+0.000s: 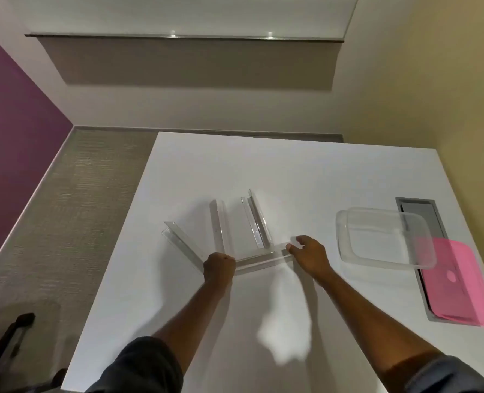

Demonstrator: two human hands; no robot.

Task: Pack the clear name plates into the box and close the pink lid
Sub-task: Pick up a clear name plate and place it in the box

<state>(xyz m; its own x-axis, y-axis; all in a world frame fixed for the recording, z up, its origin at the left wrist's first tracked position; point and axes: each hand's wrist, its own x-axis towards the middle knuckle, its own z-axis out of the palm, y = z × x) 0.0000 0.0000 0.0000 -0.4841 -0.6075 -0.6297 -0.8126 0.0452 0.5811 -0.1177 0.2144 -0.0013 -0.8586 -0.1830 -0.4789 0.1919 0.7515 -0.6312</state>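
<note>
Gripping nearest name plate (259, 260): left hand (219, 267) fisted, right hand (308, 255) fingers apparently pinching; no writing legible.

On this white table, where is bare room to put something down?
Free: the far part of the table beyond the name plates, and the near part between the forearms. Crowded: the middle, where both hands hold one plate, and the right edge with the clear box and pink lid.

Bare forearms, dark short sleeves (147, 364) both arms, no jewelry vis.
</note>
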